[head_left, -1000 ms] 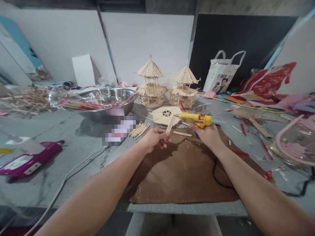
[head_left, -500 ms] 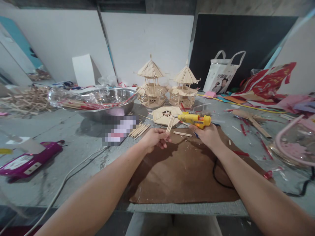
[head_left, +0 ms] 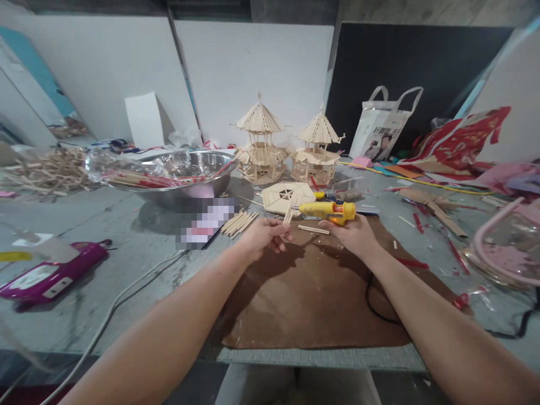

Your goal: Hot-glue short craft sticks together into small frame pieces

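Between the fingers of my left hand (head_left: 269, 235) a few thin wooden sticks (head_left: 289, 211) are pinched, pointing up and away. My right hand (head_left: 355, 236) grips a yellow hot glue gun (head_left: 329, 211), its nozzle aimed left and at or very close to the sticks. Whether the nozzle touches them I cannot tell. Behind the sticks lies a flat hexagonal stick panel (head_left: 274, 197) with a small open centre. A short pair of sticks (head_left: 313, 229) rests on the brown board (head_left: 312, 304) between my hands. Left of my left hand is a small pile of sticks (head_left: 238, 224).
Two stick-built pagodas (head_left: 260, 146) stand at the back. A steel basin (head_left: 177, 197) with plastic-wrapped sticks sits left, beyond a blurred-out flat item (head_left: 206, 225). A purple power strip (head_left: 54, 270) lies far left. Red scraps and a clear pink-rimmed container (head_left: 506, 242) are on the right.
The glue gun has moved slightly left and down, bringing its nozzle to the sticks. My left hand has barely moved and still pinches them.
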`<state>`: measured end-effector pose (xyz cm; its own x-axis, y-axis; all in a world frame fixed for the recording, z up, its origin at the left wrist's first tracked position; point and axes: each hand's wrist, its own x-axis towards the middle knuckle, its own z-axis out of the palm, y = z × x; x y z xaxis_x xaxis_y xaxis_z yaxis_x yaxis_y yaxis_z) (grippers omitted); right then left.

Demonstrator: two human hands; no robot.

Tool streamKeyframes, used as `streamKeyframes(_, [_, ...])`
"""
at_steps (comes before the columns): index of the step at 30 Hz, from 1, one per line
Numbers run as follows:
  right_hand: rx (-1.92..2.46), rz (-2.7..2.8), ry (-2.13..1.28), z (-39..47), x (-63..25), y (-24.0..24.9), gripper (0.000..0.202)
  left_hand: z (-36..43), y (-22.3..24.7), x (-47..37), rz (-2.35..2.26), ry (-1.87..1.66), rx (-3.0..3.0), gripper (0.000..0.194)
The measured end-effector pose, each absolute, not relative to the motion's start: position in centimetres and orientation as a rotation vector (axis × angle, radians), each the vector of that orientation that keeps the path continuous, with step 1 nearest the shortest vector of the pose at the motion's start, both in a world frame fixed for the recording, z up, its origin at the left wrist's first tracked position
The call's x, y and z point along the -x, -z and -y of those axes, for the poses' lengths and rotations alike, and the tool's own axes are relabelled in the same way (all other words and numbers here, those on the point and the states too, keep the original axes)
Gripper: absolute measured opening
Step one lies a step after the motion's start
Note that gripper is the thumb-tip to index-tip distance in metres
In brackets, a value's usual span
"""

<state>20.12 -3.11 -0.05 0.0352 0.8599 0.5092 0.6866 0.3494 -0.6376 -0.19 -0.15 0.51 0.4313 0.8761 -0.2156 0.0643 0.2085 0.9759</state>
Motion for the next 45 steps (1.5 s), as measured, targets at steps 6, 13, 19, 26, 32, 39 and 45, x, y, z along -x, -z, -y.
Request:
streamKeyframes(6, [1.371,1.766,-0.289,3.32,-19.91,-0.22,0.035,0.22,-0.73,0.18,-0.994,-0.728,-1.224,0.016])
streamKeyframes(13, [1.312,1.896,-0.302,3.62,-19.70,-0.58,0.034,0.13,-0.66,0.24,-1.008,-0.729,-1.228,0.015])
streamKeyframes(19, [1.286,1.886,-0.323,3.76,-19.28,-0.82,0.030,0.12,-0.73,0.23,-1.020,-0.727,-1.232,0.015])
streamKeyframes(26, [1.214,1.932,-0.407,3.43,-19.55,-0.36,0.032,-0.01,-0.64,0.29,-1.027,-0.726,-1.235,0.013])
streamKeyframes(32, [1.276,1.908,-0.328,3.74,-19.48,-0.79,0.030,-0.05,-0.52,0.27,-1.025,-0.725,-1.241,0.016])
streamKeyframes(39, [1.276,1.943,-0.318,3.68,-19.54,-0.67,0.029,-0.02,-0.55,0.26,-1.034,-0.723,-1.235,0.018])
streamKeyframes(45, [1.459,1.725,-0.168,3.36,-19.90,-0.32,0.031,0.00,-0.51,0.27,-1.025,-0.721,-1.240,0.018])
